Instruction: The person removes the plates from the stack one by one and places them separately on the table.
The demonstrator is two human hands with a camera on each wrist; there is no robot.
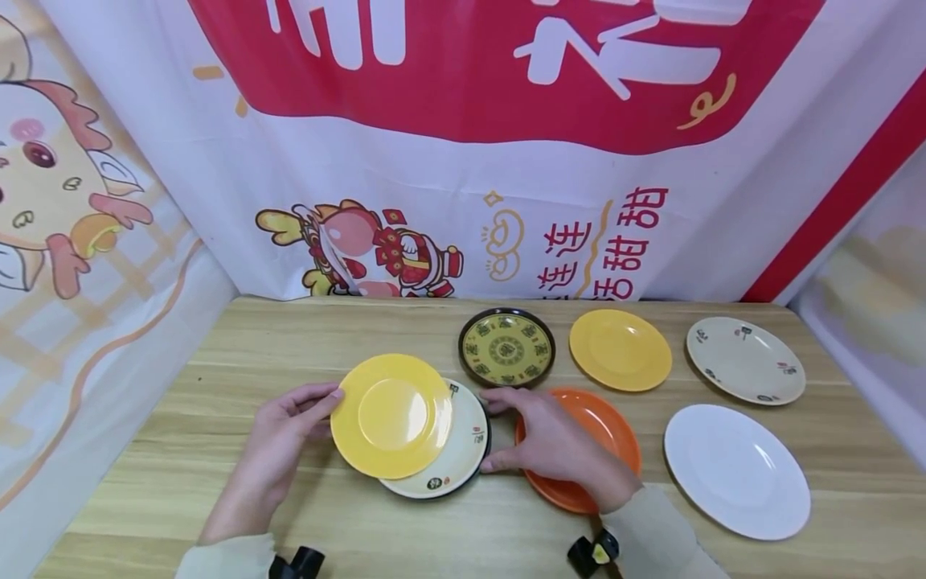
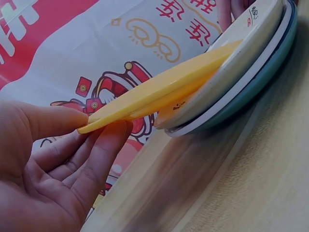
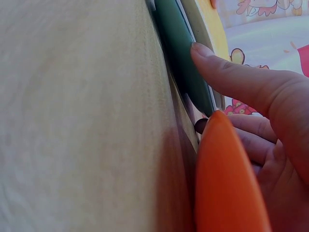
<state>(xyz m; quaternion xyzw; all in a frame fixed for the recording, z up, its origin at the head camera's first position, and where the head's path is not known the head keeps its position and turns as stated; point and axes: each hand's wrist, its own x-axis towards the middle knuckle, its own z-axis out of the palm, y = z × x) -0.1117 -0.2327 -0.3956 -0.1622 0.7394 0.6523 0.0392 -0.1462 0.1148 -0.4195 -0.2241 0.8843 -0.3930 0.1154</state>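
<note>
Apparently stacking: from the head, the left hand (image 1: 276, 438) holds a yellow plate (image 1: 391, 414) over a motif-printed cream plate (image 1: 469, 434). At the left wrist, thumb and fingers pinch its tilted rim; next, probably, lower it level. At the right wrist, the right hand (image 3: 289, 113) spreads beside the dark-green plate (image 3: 176, 48), thumb touching.

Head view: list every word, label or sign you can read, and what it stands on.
"连连": white cloth backdrop, in red.
"甜甜": same backdrop, in red.
Characters below: cut off or unclear.
Big white strokes on the backdrop's red panel: cut off, unreadable.
Back-right cream round plate, stacked cream round plate, dark-rimmed olive round plate: marks too small to read.
</note>
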